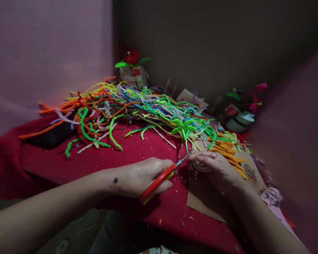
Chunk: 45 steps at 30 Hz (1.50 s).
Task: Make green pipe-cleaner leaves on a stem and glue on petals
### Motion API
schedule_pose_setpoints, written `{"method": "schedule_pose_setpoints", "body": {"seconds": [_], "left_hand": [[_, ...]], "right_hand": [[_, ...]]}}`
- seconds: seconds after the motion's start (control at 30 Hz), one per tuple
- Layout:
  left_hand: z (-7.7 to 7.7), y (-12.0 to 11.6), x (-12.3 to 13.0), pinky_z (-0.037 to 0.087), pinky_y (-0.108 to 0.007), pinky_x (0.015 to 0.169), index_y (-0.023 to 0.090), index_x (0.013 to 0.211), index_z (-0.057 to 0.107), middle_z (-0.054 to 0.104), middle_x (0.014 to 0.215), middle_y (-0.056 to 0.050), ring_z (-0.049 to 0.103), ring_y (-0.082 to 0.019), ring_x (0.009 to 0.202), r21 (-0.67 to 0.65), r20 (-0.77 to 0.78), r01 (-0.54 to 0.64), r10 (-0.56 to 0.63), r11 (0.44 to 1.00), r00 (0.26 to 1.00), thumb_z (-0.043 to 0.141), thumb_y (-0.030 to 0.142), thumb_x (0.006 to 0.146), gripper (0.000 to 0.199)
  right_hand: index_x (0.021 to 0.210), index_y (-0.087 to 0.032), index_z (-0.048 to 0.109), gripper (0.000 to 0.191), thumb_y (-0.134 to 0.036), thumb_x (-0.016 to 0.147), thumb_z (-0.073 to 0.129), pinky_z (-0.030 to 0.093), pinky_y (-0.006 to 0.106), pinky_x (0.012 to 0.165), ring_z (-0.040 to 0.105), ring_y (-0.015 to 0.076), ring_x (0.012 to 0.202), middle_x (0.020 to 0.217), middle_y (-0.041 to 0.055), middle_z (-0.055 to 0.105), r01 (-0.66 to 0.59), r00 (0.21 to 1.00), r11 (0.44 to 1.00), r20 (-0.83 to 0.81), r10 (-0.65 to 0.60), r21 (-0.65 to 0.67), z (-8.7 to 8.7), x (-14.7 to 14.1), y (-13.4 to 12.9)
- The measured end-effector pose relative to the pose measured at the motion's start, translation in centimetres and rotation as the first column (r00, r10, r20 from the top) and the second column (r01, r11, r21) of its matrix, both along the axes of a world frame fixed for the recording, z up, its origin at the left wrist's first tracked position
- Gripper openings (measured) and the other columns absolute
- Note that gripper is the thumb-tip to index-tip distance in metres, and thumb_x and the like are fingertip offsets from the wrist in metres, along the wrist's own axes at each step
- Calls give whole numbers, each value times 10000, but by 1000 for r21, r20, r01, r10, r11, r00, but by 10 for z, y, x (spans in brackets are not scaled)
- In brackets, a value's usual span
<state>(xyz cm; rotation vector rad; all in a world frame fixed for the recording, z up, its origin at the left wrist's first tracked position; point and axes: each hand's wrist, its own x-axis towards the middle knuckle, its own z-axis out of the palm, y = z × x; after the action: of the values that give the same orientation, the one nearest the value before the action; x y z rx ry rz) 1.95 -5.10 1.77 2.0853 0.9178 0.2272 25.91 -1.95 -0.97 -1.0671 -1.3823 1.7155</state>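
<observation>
My left hand (151,176) is closed around pliers (159,181) with red and yellow handles and a narrow metal tip. That tip reaches to the fingers of my right hand (214,165), beside the stem of a green pipe-cleaner sprig (184,128) with several leaf loops. My right hand is closed, pinching the lower stem, partly hidden by the fingers. Under the right fingers a round white openwork piece (201,165) shows, too small to name. Behind both hands lies a large heap of coloured pipe cleaners (148,106).
A red cloth (108,160) covers the table, with cardboard (206,197) under my right hand. Orange pipe cleaners (228,155) lie on the right. Farther back stand a pale bottle (240,121), a red flower (132,56) and a pink flower (255,95). A dark tray (51,134) sits left.
</observation>
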Motion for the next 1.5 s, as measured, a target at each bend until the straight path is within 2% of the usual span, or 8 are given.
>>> {"method": "schedule_pose_setpoints", "body": {"seconds": [0.23,0.47,0.53,0.6,0.7,0.8,1.2,1.5], "left_hand": [[4,19,-13,368,-304,549,172,888,545,623,748,-99,582,-223,628,421,-473,-103,315,901,823,372,308,845,224],[1,44,-9,423,-343,630,127,947,598,624,927,-165,598,-274,817,602,-410,-86,400,794,820,428,234,816,240],[2,47,4,419,-305,628,155,922,614,631,888,-115,594,-220,772,511,-214,-229,381,829,900,460,259,813,216],[0,51,20,390,-246,536,166,834,622,600,688,-35,556,-141,590,77,24,-308,307,948,951,496,304,807,189],[-10,56,43,285,-208,395,149,723,571,470,486,39,377,-69,380,-552,298,-209,425,807,855,577,337,755,191],[-20,61,57,257,-178,370,142,619,506,482,496,41,359,-42,385,-745,392,-105,559,659,731,676,242,659,201],[-25,61,56,254,-167,374,140,613,486,469,436,54,381,-36,361,-762,427,-51,560,646,710,661,210,682,201],[-14,63,45,196,-208,387,150,554,484,401,405,67,310,-46,346,-532,338,-198,422,823,841,635,253,669,216]], "right_hand": [[802,-169,721,167,-298,766,621,410,230,529,549,102,527,647,25,637,2,1000,1000,3,-2,21,-1,0,2],[812,-168,719,153,-277,761,625,421,230,513,537,104,547,689,24,630,15,999,1000,-29,-14,16,-1,-1,0],[812,-170,721,158,-287,757,631,419,227,509,533,102,538,670,21,626,20,999,1000,-29,-19,13,-1,-2,0],[809,-173,724,163,-299,748,640,422,227,512,536,103,535,647,16,620,14,999,1000,-32,-14,2,-1,-2,0],[794,-174,728,168,-311,725,660,426,223,514,541,106,549,659,16,631,17,999,1000,-40,-17,-7,1,-4,-1],[777,-164,734,192,-330,701,673,428,223,509,541,109,555,676,24,645,19,999,1000,-43,-20,-3,2,-6,-1],[845,-168,734,208,-320,757,622,452,251,573,605,150,665,772,72,690,-173,984,984,-49,171,-48,3,0,-1],[765,-152,722,166,-262,767,598,421,226,507,566,123,566,663,53,663,-88,996,996,3,88,-9,6,2,0]]}}
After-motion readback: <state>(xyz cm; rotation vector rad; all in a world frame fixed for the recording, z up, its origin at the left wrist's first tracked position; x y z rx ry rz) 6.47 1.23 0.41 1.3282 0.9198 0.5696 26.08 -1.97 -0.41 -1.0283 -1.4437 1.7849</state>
